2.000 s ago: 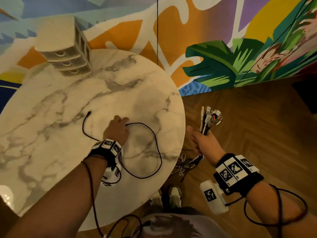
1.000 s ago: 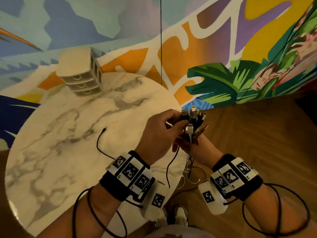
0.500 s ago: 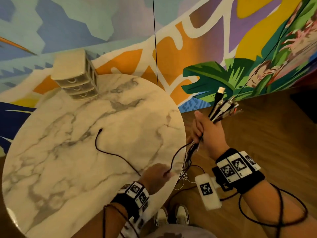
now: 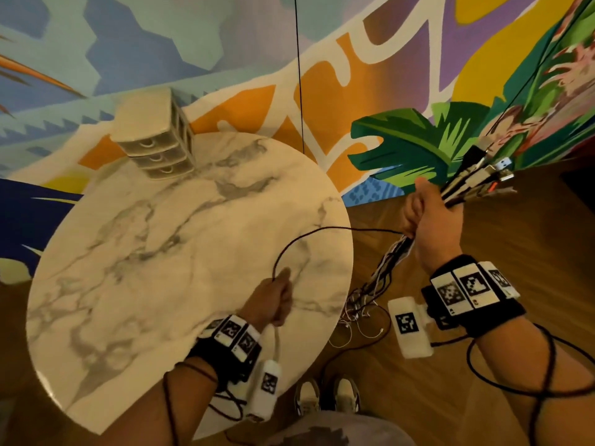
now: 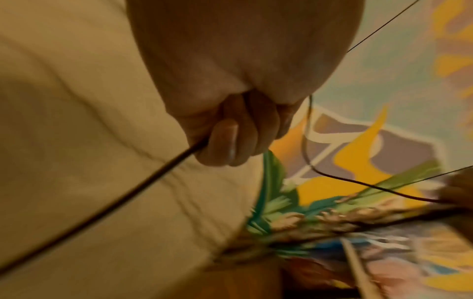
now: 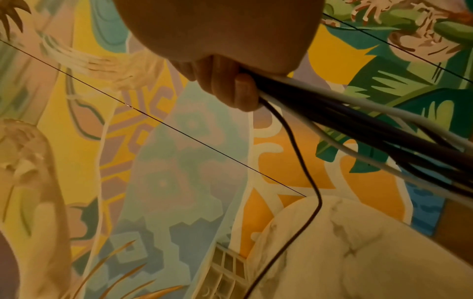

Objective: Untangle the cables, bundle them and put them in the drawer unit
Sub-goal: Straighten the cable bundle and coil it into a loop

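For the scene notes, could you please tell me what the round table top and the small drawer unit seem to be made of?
Table top: looks like polished marble or a marble-effect laminate, cream with grey veining and a soft sheen; which one cannot be told. Drawer unit: probably matt cream plastic, given its moulded ribbed side and curved drawer pulls.

The left hand is covering the stretch of black cable passing through its fingers. The left wrist view is blurring toward its lower right. The bundle of cables is running off the right edge of the right wrist view, and the drawer unit is showing there only partly.
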Motion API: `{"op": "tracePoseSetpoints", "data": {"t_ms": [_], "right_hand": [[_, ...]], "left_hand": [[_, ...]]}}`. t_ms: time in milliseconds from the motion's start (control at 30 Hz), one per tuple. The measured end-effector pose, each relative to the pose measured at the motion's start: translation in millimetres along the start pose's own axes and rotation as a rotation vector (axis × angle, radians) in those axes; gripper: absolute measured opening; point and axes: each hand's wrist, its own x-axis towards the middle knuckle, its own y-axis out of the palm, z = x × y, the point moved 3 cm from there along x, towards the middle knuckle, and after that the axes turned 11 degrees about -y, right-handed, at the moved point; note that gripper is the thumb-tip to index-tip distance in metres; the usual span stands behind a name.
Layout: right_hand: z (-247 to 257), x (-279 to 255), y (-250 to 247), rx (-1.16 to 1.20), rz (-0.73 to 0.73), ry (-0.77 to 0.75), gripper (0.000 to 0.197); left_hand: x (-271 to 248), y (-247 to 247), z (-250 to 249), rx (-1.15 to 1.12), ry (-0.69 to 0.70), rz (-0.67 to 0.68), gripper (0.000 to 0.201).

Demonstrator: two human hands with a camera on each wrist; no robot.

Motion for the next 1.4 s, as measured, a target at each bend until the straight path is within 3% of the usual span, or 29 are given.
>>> {"op": "tracePoseSetpoints", "data": {"t_ms": [133, 200, 267, 367, 433, 467, 533, 600, 667, 700, 733, 800, 833, 933, 1033, 1067, 1133, 1167, 1233, 1333, 1400], "right_hand": [[6.6, -2.1, -12.0, -0.035, 0.039, -0.018, 0.049], [8.9, -4.2, -20.9, -0.052, 0.056, -0.021, 0.053], [10.7, -6.6, -29.3, -0.062, 0.07, -0.024, 0.054], [13.5, -9.7, -40.0, -0.072, 0.088, -0.016, 0.051], [16.4, -13.0, -44.6, -0.111, 0.12, 0.004, 0.05], [18.3, -15.5, -44.9, -0.135, 0.147, 0.012, 0.05], [22.1, -20.2, -42.7, -0.19, 0.209, 0.007, 0.053], [28.3, -22.8, -35.3, -0.28, 0.295, -0.038, 0.056], [38.1, -25.4, -22.8, -0.333, 0.426, -0.094, 0.051], [44.5, -26.1, -16.5, -0.352, 0.489, -0.116, 0.047], [51.3, -26.7, -12.5, -0.382, 0.526, -0.128, 0.043], [63.9, -23.4, -10.7, -0.415, 0.524, -0.136, 0.041], [68.3, -20.5, -12.1, -0.392, 0.505, -0.131, 0.039], [62.6, -15.1, -17.8, -0.295, 0.514, -0.076, 0.036], [28.8, -35.3, -21.7, -0.127, 0.632, 0.044, 0.073], [19.1, -44.6, -21.9, -0.088, 0.661, 0.072, 0.07], [2.3, -53.1, -21.6, -0.141, 0.693, 0.062, 0.041], [-7.9, -52.6, -22.0, -0.214, 0.713, 0.054, 0.032], [-26.4, -50.5, -27.8, -0.393, 0.766, 0.046, 0.033], [-60.0, -49.2, -69.9, -0.662, 0.687, 0.179, 0.033], [-74.7, -51.5, -107.2, -0.824, 0.612, 0.302, 0.032]], "left_hand": [[-19.6, 80.3, -8.3, -0.141, 0.026, 0.363, 0.055], [-21.6, 101.7, -1.7, -0.117, 0.02, 0.384, 0.054], [-16.8, 111.8, 9.7, 0.156, 0.047, 0.304, 0.049], [-11.6, 107.6, 28.0, 0.942, 0.005, 0.178, 0.03], [-12.1, 101.4, 28.2, 1.17, -0.025, 0.063, 0.028], [-13.7, 99.8, 20.6, 1.199, 0.031, -0.002, 0.027], [-21.2, 106.8, -4.8, 1.161, 0.287, -0.078, 0.032], [-43.3, 126.1, -45.9, 1.058, 0.653, -0.097, 0.052], [-70.0, 155.6, -82.9, 0.782, 0.815, 0.067, 0.051], [-85.2, 166.1, -98.7, 0.589, 0.796, 0.165, 0.035], [-95.0, 173.7, -110.9, 0.541, 0.821, 0.199, 0.023], [-97.2, 185.6, -127.6, 0.459, 0.684, 0.275, 0.036], [-94.4, 193.6, -130.4, 0.358, 0.603, 0.303, 0.032], [-97.2, 194.0, -137.9, 0.188, 0.641, 0.336, 0.01], [-97.9, 181.6, -151.2, 0.183, 0.61, 0.229, 0.035], [-96.3, 177.5, -153.6, 0.185, 0.609, 0.25, 0.044], [-98.9, 170.3, -158.5, 0.195, 0.608, 0.29, 0.053], [-103.5, 167.7, -161.3, 0.232, 0.631, 0.268, 0.055], [-118.8, 164.7, -173.8, 0.385, 0.705, 0.153, 0.053], [-148.6, 145.3, -209.4, 0.68, 0.882, -0.225, 0.042], [-163.8, 128.5, -231.2, 0.764, 0.998, -0.4, 0.044]]}}
